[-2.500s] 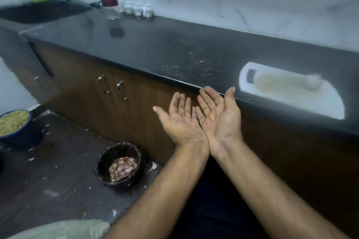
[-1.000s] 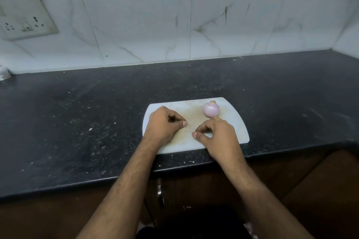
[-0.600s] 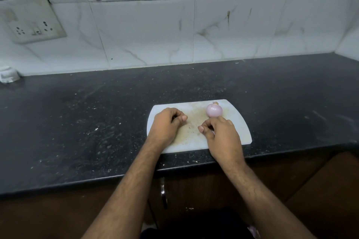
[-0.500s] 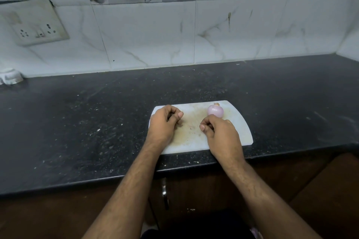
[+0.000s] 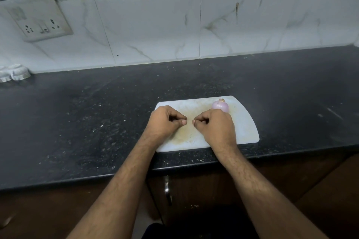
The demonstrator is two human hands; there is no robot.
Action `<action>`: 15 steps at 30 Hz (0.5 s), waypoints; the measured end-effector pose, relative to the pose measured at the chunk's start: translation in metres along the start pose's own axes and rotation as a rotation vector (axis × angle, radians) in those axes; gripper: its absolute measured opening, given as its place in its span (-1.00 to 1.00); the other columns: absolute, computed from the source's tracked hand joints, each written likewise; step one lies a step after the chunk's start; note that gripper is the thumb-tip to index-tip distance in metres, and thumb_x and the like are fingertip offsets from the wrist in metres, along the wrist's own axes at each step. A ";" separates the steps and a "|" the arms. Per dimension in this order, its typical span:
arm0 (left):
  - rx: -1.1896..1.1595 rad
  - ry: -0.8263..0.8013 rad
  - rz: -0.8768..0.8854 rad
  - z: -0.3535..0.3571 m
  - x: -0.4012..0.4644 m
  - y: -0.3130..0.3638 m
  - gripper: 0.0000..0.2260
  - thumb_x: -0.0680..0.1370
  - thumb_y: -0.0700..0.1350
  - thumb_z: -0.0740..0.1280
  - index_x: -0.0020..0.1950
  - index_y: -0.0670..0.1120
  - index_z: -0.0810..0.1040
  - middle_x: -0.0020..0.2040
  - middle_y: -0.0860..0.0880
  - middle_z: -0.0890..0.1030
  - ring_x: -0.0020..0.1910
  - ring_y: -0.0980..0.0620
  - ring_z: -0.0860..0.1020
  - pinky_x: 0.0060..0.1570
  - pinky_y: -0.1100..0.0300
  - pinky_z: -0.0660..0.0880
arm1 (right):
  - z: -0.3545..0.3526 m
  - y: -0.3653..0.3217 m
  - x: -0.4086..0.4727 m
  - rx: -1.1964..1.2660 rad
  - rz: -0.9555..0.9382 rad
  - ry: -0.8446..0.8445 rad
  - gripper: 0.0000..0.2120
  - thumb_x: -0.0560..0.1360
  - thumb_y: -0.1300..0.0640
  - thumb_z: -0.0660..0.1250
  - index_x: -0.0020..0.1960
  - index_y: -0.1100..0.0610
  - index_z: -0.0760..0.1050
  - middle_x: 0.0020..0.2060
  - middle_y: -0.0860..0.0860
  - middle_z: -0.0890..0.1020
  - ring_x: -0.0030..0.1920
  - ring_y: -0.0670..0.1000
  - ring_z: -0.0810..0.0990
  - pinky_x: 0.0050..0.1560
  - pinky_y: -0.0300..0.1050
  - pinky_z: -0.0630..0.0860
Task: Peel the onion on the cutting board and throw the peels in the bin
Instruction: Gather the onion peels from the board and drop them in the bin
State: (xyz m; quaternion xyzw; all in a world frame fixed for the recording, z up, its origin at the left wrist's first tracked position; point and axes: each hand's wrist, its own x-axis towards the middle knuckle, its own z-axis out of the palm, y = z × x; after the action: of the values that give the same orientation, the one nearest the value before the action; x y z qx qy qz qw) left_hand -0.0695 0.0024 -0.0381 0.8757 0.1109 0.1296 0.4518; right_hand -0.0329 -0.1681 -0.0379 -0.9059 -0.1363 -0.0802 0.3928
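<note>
Head view: I see my left hand (image 5: pixel 164 122) and right hand (image 5: pixel 214 127) fisted, holding nothing, resting on the cutting board (image 5: pixel 246 128); the onion (image 5: pixel 220 105) sits just beyond my right knuckles.

Both forearms enter from the lower frame and converge toward centre. Left hand (image 5: pixel 165 121) and right hand (image 5: pixel 213 125) sit side by side at mid-frame, knuckles up — fingers curled into loose fists, thumb tips nearly meeting, nothing visibly held.
</note>
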 end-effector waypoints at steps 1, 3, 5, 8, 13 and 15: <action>0.018 0.024 0.015 0.002 -0.001 0.000 -0.95 0.51 -0.16 0.59 -0.07 -0.02 0.80 -0.08 0.11 0.69 -0.11 0.19 0.62 -0.19 0.52 0.47 | 0.001 0.000 0.000 -0.006 0.008 0.015 -0.93 0.51 0.03 0.49 -0.08 0.02 0.72 -0.28 -0.17 0.68 -0.28 -0.20 0.60 -0.18 -0.18 0.57; 0.070 0.058 0.053 0.005 -0.002 0.001 -0.97 0.52 -0.15 0.58 -0.07 -0.02 0.80 -0.06 0.07 0.68 -0.08 0.13 0.62 -0.18 0.53 0.45 | 0.002 0.001 0.000 -0.041 0.006 0.037 -0.92 0.53 0.03 0.48 -0.07 0.03 0.71 -0.25 -0.14 0.69 -0.29 -0.17 0.59 -0.22 -0.19 0.55; 0.127 0.063 0.087 0.008 -0.002 0.002 -0.97 0.56 -0.15 0.54 -0.04 -0.06 0.79 -0.03 0.04 0.65 -0.08 0.14 0.58 -0.18 0.55 0.42 | 0.003 0.001 -0.001 -0.079 -0.014 0.048 -0.89 0.56 0.02 0.45 -0.06 0.05 0.69 -0.21 -0.10 0.70 -0.25 -0.10 0.61 -0.18 -0.12 0.59; 0.225 0.030 0.138 0.012 -0.001 0.003 -0.92 0.63 -0.17 0.45 0.02 -0.11 0.75 -0.05 0.07 0.54 -0.12 0.18 0.49 -0.15 0.53 0.36 | 0.003 0.003 -0.001 -0.098 -0.037 0.076 -0.83 0.63 0.03 0.35 0.01 0.09 0.67 -0.14 -0.03 0.67 -0.10 0.01 0.60 -0.10 0.01 0.62; 0.291 -0.007 0.172 0.015 -0.002 0.005 -0.86 0.69 -0.14 0.34 0.04 -0.13 0.68 -0.08 0.10 0.45 -0.10 0.14 0.44 -0.12 0.41 0.31 | 0.005 0.008 0.004 -0.009 -0.033 0.113 -0.81 0.65 0.04 0.29 0.06 0.07 0.65 -0.07 -0.06 0.64 -0.01 -0.01 0.59 -0.11 -0.07 0.59; 0.220 0.025 0.143 0.013 -0.004 0.005 -0.88 0.69 -0.13 0.34 0.00 -0.08 0.65 -0.06 0.08 0.52 -0.13 0.16 0.46 -0.17 0.41 0.34 | 0.004 0.008 0.002 0.000 -0.018 0.099 -0.85 0.63 0.03 0.33 0.04 0.06 0.65 -0.14 -0.10 0.64 -0.12 -0.08 0.60 -0.25 -0.19 0.49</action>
State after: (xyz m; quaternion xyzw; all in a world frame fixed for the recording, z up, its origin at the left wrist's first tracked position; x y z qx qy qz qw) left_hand -0.0687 -0.0112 -0.0418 0.9239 0.0677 0.1595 0.3411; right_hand -0.0281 -0.1700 -0.0460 -0.8996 -0.1250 -0.1286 0.3982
